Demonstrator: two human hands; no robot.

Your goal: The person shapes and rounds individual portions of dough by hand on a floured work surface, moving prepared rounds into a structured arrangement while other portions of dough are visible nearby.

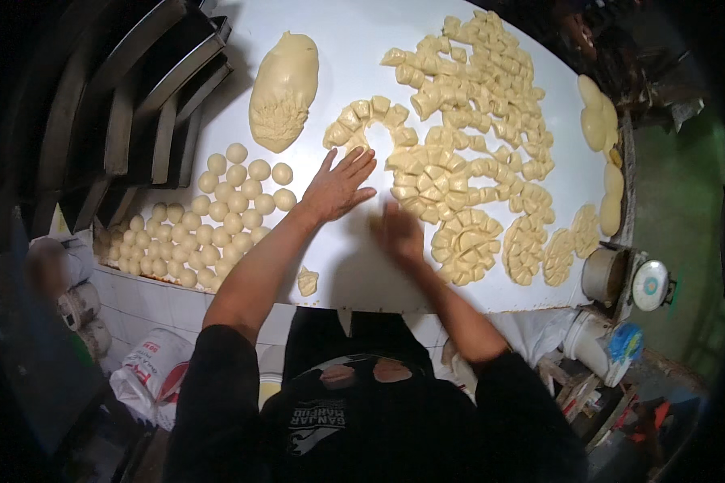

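Pale-yellow, soft-looking dough pieces set in an arch (363, 109) lie near mid-worktop, up against a larger spread of cut dough to the R. Pcs are chunky, blunt-edged, a bit shiny, packed side by side w/ narrow gaps. The bare left hand (340, 189) is flat, palm down, fingers extended, tips at the arch's lower L end; grips nothing visible. The bare right hand (398, 232) is motion-blurred just below the cut dough; can't tell if its fingers are closed or holding anything. Hands are apart, w/ white worktop (354, 270) btwn.

R of the arch: a big spread of pale-yellow cut dough chunks in wavy rows (491, 88), surfaces creased & uneven. Nearer the front edge, a rounded cluster of wedge-like dough pieces (465, 244), w/ smaller flattish ones beside it.

Upper L: one large oblong pale-yellow dough mass (286, 84), smooth on top, rough & wrinkled at its lower end. Below, approx. triangular group of smooth, round, cream dough balls (217, 211), many touching. Small irregular dough scrap (307, 281) sits alone nr front edge. Dark, long metal tins (163, 141) stack far L.
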